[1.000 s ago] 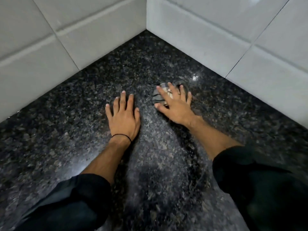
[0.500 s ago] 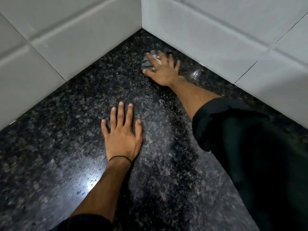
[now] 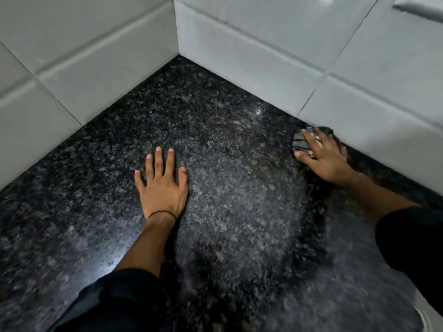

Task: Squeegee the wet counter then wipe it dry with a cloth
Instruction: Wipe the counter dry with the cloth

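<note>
1. Black speckled polished granite counter [image 3: 227,116]: fills the view and runs into an inside corner. No squeegee shows, and a cloth is at work, so we judge the squeegee stage done and the drying under way. A duller greyish patch lies between the hands, with a glossier stretch and a light glare beside the left forearm. We cannot tell which parts are dry, and reckon much of the surface is left to wipe.
2. Large glossy white wall tiles [image 3: 96,56]: two walls meeting at the corner, with thin dark grout lines.
3. Dark long sleeves [image 3: 115,300]: pushed up both forearms.
4. Left hand [image 3: 161,188]: flat on the counter, fingers straight and spread, holding nothing.
5. Right hand [image 3: 328,159]: at the foot of the right wall, fingers laid fairly straight over the cloth, pressing it down.
6. Small crumpled grey cloth [image 3: 300,143]: bunched under the right fingers, on the counter against the wall.
7. Thin black wristband [image 3: 161,213]: round the left wrist.
</note>
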{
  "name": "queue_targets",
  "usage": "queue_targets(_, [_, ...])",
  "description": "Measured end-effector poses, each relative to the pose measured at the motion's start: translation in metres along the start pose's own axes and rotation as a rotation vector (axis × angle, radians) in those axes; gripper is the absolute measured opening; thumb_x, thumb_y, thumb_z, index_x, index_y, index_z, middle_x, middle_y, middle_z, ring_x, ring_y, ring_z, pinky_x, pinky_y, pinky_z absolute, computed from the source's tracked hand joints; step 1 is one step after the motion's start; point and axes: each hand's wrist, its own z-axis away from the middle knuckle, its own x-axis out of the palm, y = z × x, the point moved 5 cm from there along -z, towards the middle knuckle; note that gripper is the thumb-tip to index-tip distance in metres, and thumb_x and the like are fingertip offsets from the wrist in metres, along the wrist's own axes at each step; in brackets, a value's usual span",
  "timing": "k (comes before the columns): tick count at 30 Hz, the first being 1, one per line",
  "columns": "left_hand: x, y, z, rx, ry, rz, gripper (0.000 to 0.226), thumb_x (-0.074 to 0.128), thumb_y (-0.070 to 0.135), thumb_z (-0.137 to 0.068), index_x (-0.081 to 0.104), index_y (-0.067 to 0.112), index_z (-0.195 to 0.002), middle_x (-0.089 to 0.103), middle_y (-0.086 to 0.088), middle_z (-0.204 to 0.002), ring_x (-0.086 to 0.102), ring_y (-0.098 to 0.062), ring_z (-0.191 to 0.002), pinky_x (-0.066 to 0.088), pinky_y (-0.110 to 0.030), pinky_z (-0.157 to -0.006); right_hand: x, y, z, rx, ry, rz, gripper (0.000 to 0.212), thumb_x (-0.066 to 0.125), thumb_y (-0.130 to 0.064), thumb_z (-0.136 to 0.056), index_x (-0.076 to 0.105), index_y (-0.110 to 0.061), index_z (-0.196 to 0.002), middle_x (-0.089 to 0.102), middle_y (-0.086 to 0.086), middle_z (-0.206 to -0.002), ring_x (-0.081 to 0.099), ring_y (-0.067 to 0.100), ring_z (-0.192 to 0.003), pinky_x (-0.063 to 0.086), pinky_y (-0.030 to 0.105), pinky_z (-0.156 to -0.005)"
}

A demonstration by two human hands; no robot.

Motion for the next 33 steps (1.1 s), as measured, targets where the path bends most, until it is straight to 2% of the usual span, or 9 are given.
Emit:
queue_targets(2, [-0.001,0.0,0.0,0.002,-0.003,-0.011,0.059,0.016,0.054,-0.1,0.01,0.036,-0.156,0.002,0.008,-0.165,0.0,-0.019,-0.152,0.002,-0.053,-0.12,0.006,0.0,0.013,0.154,0.021,-0.088,0.069,0.036,-0.076,-0.086,0.009,-0.057,-0.148,-0.003,-0.011,-0.164,-0.007,0.027,-0.151,-0.005,0.06,-0.117])
queue_targets(4, [-0.001,0.0,0.0,0.003,-0.018,-0.017,0.059,0.016,0.054,-0.1,0.01,0.035,-0.156,0.002,0.007,-0.165,0.0,-0.019,-0.152,0.001,-0.053,-0.12,0.013,-0.029,0.026,0.185,0.013,-0.171,0.071,0.036,-0.076,-0.086,0.009,-0.057,-0.148,-0.009,-0.009,-0.164,-0.013,0.031,-0.15,-0.011,0.064,-0.114])
queue_targets(9, [-0.006,0.002,0.004,0.001,-0.068,0.068,0.057,0.024,0.047,-0.102,0.016,0.03,-0.156,0.003,0.003,-0.165,0.001,-0.022,-0.152,-0.002,-0.056,-0.12,0.069,-0.134,0.13,-0.408,-0.119,-0.045,0.071,0.034,-0.075,-0.088,-0.004,-0.06,-0.146,-0.022,-0.009,-0.162,-0.027,0.036,-0.145,-0.022,0.066,-0.107])
queue_targets(13, [-0.017,0.022,0.057,0.112,0.029,0.091,0.054,0.028,0.04,-0.103,0.02,0.03,-0.155,0.009,0.002,-0.165,0.007,-0.022,-0.152,-0.002,-0.055,-0.119,0.074,-0.121,0.169,-0.693,-0.135,0.075,0.071,0.034,-0.075,-0.089,-0.006,-0.06,-0.146,-0.015,-0.012,-0.163,-0.022,0.029,-0.147,-0.02,0.061,-0.11])
queue_targets(16, [-0.006,0.024,0.11,0.142,-0.024,0.025,0.055,0.02,0.048,-0.102,0.013,0.036,-0.155,0.004,0.007,-0.165,0.003,-0.018,-0.152,-0.011,-0.048,-0.118,0.047,-0.072,0.109,-0.511,-0.046,0.091,0.071,0.029,-0.08,-0.085,-0.006,-0.063,-0.144,-0.009,-0.008,-0.164,-0.011,0.035,-0.149,-0.01,0.069,-0.111])
queue_targets(21, [0.016,0.003,0.137,0.071,-0.093,-0.003,0.055,0.011,0.059,-0.1,-0.006,0.048,-0.152,-0.012,0.016,-0.163,-0.012,-0.012,-0.151,-0.011,-0.052,-0.118,0.009,0.001,0.033,0.153,0.041,-0.166,0.074,0.036,-0.079,-0.084,0.007,-0.057,-0.148,-0.006,-0.006,-0.165,-0.012,0.035,-0.149,-0.01,0.064,-0.114])
queue_targets(23, [0.016,0.004,0.135,0.086,-0.071,-0.006,0.055,0.011,0.059,-0.101,-0.004,0.047,-0.152,-0.01,0.015,-0.163,-0.01,-0.013,-0.151,-0.01,-0.053,-0.119,0.017,-0.02,0.04,0.203,0.065,-0.209,0.074,0.034,-0.077,-0.085,0.007,-0.054,-0.15,-0.006,-0.003,-0.165,-0.013,0.036,-0.149,-0.011,0.065,-0.113])
queue_targets(29, [0.016,0.003,0.138,0.09,-0.088,0.009,0.053,0.013,0.053,-0.102,0.002,0.045,-0.153,-0.007,0.014,-0.164,-0.006,-0.016,-0.152,-0.007,-0.056,-0.118,0.095,-0.13,0.208,-0.314,0.003,-0.05,0.07,0.029,-0.073,-0.091,-0.002,-0.053,-0.15,-0.012,-0.005,-0.164,-0.017,0.039,-0.147,-0.012,0.069,-0.111])
queue_targets(33, [0.014,0.005,0.138,0.096,-0.089,0.019,0.053,0.014,0.052,-0.102,0.004,0.044,-0.154,-0.004,0.013,-0.164,-0.005,-0.016,-0.152,-0.006,-0.058,-0.118,0.112,-0.118,0.299,-0.624,-0.148,0.053,0.07,0.031,-0.076,-0.09,-0.006,-0.058,-0.147,-0.015,-0.012,-0.163,-0.018,0.032,-0.148,-0.013,0.064,-0.113])
